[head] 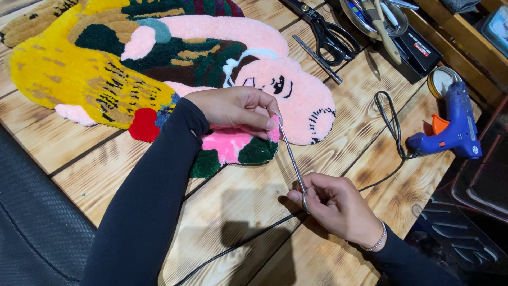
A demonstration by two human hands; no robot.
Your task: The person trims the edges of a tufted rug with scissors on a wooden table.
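Right hand (332,204): nearest, clenched around the handle end of thin metal scissors (292,157).
Scissors: slanting up and away from the right hand, tips at the rug's pink edge, touching the left fingertips.
Left hand (236,108): beyond the right hand, pressing down on the rug (174,69), fingers pinching its pink edge.
Rug: tufted, pink, yellow and green, spread under and past the left hand on the wooden table (95,164).
Black cord (391,127): passing under the right hand, running off to its right.
Glue gun (455,124): blue, lying well right of both hands.
Large black scissors (325,29): far beyond the left hand, beside a metal dish (346,11) of tools.
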